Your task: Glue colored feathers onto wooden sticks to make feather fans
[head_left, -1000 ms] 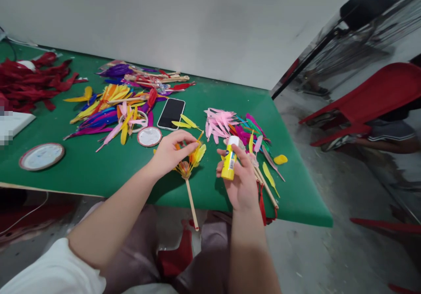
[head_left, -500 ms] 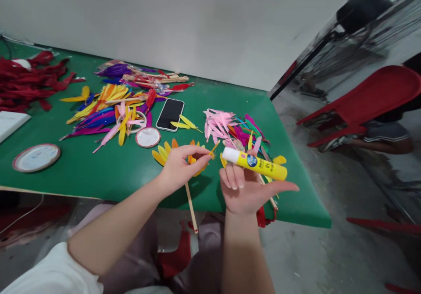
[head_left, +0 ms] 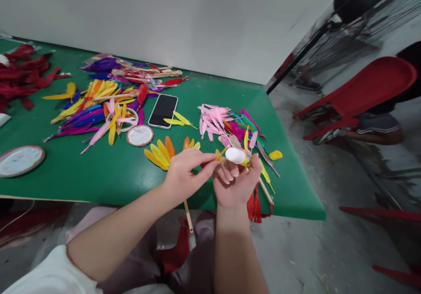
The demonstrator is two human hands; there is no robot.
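My left hand (head_left: 187,171) pinches a thin orange-yellow feather tip (head_left: 222,152) between thumb and fingers. Beside it, my right hand (head_left: 236,182) is wrapped round a yellow glue stick (head_left: 237,156), its white cap end pointing left toward the pinched tip. A fan of yellow and orange feathers (head_left: 159,153) lies on the green table (head_left: 125,184), partly behind my left hand, with its wooden stick (head_left: 188,216) reaching past the table's front edge. Behind my hands are pink feathers (head_left: 213,119). A wooden stick with a red tassel (head_left: 255,206) lies by my right wrist.
A phone (head_left: 163,111) with yellow feathers, a small round lid (head_left: 140,135) and a larger one (head_left: 20,160) lie to the left. Heaped colourful feathers (head_left: 82,114) and red ribbons (head_left: 29,72) are farther left. A red chair (head_left: 365,92) and a person's leg (head_left: 378,136) are at right.
My right hand has closed its thumb round the glue stick and turned it, so the white end faces more toward me. The view has shifted slightly right.
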